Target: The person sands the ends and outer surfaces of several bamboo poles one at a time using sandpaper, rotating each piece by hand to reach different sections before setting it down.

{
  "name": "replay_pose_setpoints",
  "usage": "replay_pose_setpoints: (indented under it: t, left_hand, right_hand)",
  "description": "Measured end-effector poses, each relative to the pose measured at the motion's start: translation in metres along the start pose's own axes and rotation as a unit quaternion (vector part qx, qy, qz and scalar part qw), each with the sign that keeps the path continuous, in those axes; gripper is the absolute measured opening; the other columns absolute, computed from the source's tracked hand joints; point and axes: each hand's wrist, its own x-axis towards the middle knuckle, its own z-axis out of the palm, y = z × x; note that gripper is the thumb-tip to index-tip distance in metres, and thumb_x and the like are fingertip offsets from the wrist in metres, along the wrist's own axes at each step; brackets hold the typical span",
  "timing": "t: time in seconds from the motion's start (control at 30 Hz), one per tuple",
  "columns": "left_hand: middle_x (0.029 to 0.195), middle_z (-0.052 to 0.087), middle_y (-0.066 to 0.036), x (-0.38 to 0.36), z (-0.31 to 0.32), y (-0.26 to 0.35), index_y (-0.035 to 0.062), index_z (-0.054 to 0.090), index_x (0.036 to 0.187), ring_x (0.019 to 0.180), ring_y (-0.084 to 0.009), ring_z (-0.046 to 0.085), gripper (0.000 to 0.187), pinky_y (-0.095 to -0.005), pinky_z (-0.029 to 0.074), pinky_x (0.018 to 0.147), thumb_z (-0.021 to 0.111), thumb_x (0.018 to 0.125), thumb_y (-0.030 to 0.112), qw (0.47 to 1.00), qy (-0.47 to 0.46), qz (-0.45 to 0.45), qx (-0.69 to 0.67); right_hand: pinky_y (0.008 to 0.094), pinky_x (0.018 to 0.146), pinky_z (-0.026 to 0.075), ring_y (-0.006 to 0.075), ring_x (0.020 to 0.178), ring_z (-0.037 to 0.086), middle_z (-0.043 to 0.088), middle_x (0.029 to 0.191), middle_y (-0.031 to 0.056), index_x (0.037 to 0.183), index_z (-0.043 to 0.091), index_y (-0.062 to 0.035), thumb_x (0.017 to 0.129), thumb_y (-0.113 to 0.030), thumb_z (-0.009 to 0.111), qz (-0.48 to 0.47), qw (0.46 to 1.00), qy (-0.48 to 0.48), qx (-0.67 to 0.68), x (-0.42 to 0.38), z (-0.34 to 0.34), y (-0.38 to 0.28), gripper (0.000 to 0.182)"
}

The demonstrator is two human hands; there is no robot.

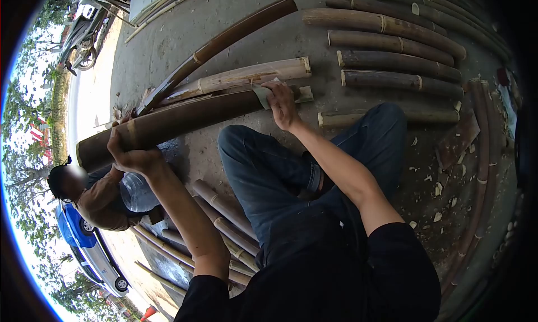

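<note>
A thick dark bamboo piece (190, 118) slants across the view in front of my knees. My left hand (134, 154) grips it near its left end, beside a pale node ring. At its right end, my right hand (282, 105) is closed over a greenish sheet or cloth (261, 96) that lies against the bamboo's surface. Behind the held piece lie a lighter bamboo piece (241, 77) and a long brown split piece (241, 30), which rises to the upper right.
Several cut bamboo lengths (400, 60) lie side by side at the upper right. More poles (224, 210) lie at lower left, and long ones (482, 170) at right near scattered chips (438, 190). A person (103, 201) in a cap sits at left by a clear plastic container (137, 192).
</note>
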Motion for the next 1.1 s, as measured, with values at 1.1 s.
replay_pose_setpoints:
  t: [1.1]
  left_hand:
    - [0.105, 0.068, -0.022, -0.05, 0.05, 0.003, -0.0076, 0.056, 0.127, 0.101, -0.0316, 0.067, 0.051, -0.0407, 0.055, 0.094, 0.064, 0.091, 0.027, 0.978, -0.128, 0.165, 0.024]
  right_hand:
    - [0.0485, 0.098, 0.042, 0.0408, 0.113, 0.057, 0.064, 0.117, 0.0208, 0.122, 0.062, -0.003, 0.111, -0.036, 0.031, 0.197, 0.979, -0.054, -0.024, -0.03, -0.018, 0.071, 0.047]
